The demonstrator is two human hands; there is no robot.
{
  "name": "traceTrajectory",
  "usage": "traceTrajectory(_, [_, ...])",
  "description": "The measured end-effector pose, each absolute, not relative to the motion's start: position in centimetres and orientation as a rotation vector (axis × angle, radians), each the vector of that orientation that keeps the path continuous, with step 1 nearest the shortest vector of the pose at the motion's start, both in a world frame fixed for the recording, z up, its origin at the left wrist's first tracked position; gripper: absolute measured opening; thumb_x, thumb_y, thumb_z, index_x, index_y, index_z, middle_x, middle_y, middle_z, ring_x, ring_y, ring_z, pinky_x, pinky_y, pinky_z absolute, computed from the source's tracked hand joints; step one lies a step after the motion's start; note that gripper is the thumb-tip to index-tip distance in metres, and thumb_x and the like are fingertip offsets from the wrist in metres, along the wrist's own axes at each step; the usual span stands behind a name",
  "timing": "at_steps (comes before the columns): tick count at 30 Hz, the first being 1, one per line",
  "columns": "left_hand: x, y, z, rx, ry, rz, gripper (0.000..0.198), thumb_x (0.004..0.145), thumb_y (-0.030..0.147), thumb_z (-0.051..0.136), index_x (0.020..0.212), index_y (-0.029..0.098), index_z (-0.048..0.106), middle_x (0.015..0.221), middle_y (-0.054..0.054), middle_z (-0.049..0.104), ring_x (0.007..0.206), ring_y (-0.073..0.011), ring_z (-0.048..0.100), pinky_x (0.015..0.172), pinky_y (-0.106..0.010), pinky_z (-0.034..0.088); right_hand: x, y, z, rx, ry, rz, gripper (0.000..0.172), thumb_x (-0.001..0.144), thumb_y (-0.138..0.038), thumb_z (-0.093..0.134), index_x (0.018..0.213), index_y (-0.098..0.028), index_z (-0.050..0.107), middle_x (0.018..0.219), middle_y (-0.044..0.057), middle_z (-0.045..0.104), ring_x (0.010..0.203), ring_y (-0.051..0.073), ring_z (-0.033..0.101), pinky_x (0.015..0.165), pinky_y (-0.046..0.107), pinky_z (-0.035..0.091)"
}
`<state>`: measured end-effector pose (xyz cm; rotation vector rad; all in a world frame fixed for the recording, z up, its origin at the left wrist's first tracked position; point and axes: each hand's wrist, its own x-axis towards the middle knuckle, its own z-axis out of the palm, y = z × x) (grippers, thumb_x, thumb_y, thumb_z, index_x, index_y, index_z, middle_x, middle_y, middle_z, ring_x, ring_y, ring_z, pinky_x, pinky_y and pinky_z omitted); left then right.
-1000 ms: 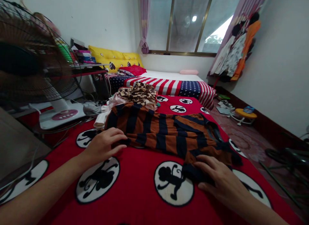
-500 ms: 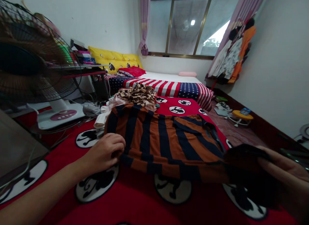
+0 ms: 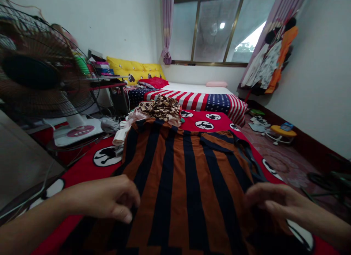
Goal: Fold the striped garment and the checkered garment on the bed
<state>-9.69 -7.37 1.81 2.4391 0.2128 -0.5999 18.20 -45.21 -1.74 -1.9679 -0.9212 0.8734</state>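
A garment with rust-brown and navy stripes (image 3: 179,174) lies spread across the red bedding, its near end running out at the bottom of the view. Over its left side is my left hand (image 3: 115,198), fingers curled and thumb apart, with nothing seen in its grasp. My right hand (image 3: 276,200) hovers at the garment's right side, its fingers bent loosely and a gap between them and the thumb. Behind the garment sits a heap of clothes with a brown-and-cream patterned cloth (image 3: 161,108) on top.
On the left a fan (image 3: 79,129) stands beside a small table with boxes (image 3: 102,69). Beyond the red bedding (image 3: 190,120) is a bed with a flag-pattern cover (image 3: 189,101). Clothes (image 3: 270,68) hang at the right, above a yellow stool (image 3: 282,130).
The near edge of the striped garment, folded up and gripped before, is now laid down towards me. Both hands have let go; the left moved lower and the right moved inward.
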Motion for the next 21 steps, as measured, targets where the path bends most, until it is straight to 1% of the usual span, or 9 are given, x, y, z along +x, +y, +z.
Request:
traceTrajectory(3, [-3.7,-8.5,0.1,2.547,-0.033,-0.245,0.032,0.085,0.037,0.060,0.112,0.023,0.068,0.106,-0.004,0.068,0.100,-0.0197,0.064,0.089,-0.027,0.048,21.3,-41.3,-1.8,-2.075,-0.899,0.570,0.048,0.075,-0.058,0.065,0.105,-0.022,0.069,0.107,0.008,0.070,0.100,0.028,0.065,0.087,0.036,0.051])
traceTrajectory(6, [2.8,-9.4,-2.6,2.674,-0.114,0.106,0.039,0.089,0.034,0.055,0.127,0.024,0.059,0.127,-0.007,0.059,0.116,-0.0210,0.058,0.100,-0.030,0.044,25.2,-37.9,-3.4,-2.278,-0.949,0.182,0.042,0.074,-0.050,0.064,0.103,-0.021,0.068,0.097,0.007,0.071,0.083,0.024,0.066,0.073,0.033,0.052])
traceTrajectory(8, [6.1,-9.5,-4.8,2.769,-0.017,0.230,0.048,0.092,0.037,0.052,0.137,0.022,0.051,0.143,-0.010,0.047,0.131,-0.0246,0.046,0.108,-0.035,0.037,27.3,-36.3,-4.7,-2.444,-0.988,-0.050,0.043,0.074,-0.044,0.064,0.110,-0.021,0.066,0.095,0.007,0.070,0.077,0.022,0.065,0.067,0.031,0.050])
traceTrajectory(10, [8.3,-9.3,-6.8,2.853,0.090,0.267,0.056,0.092,0.046,0.048,0.142,0.021,0.044,0.152,-0.013,0.036,0.141,-0.0289,0.030,0.114,-0.045,0.028,28.8,-35.0,-5.7,-2.624,-1.031,-0.155,0.046,0.075,-0.043,0.064,0.115,-0.021,0.064,0.094,0.008,0.070,0.079,0.023,0.066,0.063,0.030,0.047])
traceTrajectory(12, [9.2,-9.0,-8.3,2.906,0.146,0.280,0.060,0.092,0.054,0.044,0.144,0.024,0.041,0.155,-0.013,0.030,0.145,-0.0307,0.021,0.116,-0.051,0.021,29.9,-34.1,-6.0,-2.743,-1.081,-0.129,0.039,0.079,-0.043,0.060,0.113,-0.023,0.065,0.093,0.008,0.070,0.082,0.024,0.066,0.060,0.029,0.044])
traceTrajectory(15, [9.2,-8.8,-9.5,2.932,0.154,0.328,0.060,0.093,0.058,0.039,0.145,0.028,0.039,0.157,-0.010,0.027,0.146,-0.0291,0.018,0.117,-0.050,0.018,31.7,-33.0,-5.2,-2.777,-1.140,0.063,0.023,0.081,-0.033,0.057,0.099,-0.025,0.069,0.085,0.004,0.071,0.077,0.020,0.067,0.059,0.026,0.043])
traceTrajectory(17, [9.0,-8.8,-9.7,2.930,0.155,0.348,0.060,0.093,0.059,0.039,0.145,0.029,0.039,0.157,-0.008,0.027,0.146,-0.0287,0.017,0.117,-0.049,0.018,33.7,-32.1,-3.9,-2.765,-1.103,0.354,0.015,0.075,-0.025,0.061,0.086,-0.024,0.071,0.070,0.002,0.069,0.063,0.018,0.065,0.054,0.025,0.043])
traceTrajectory(19, [8.9,-8.9,-9.6,2.921,0.157,0.356,0.061,0.092,0.059,0.039,0.145,0.030,0.039,0.157,-0.008,0.026,0.146,-0.0287,0.018,0.117,-0.049,0.018,36.6,-30.8,-2.2,-2.727,-0.998,0.552,0.005,0.065,-0.021,0.068,0.070,-0.020,0.070,0.051,0.001,0.062,0.046,0.017,0.058,0.046,0.025,0.042])
traceTrajectory(21, [9.0,-8.9,-9.5,2.910,0.162,0.345,0.061,0.092,0.059,0.039,0.145,0.030,0.039,0.157,-0.008,0.026,0.146,-0.0287,0.017,0.117,-0.050,0.017,39.8,-29.3,-0.4,-2.674,-0.921,0.473,0.005,0.059,-0.019,0.072,0.061,-0.017,0.068,0.044,0.002,0.058,0.040,0.017,0.054,0.042,0.027,0.042])
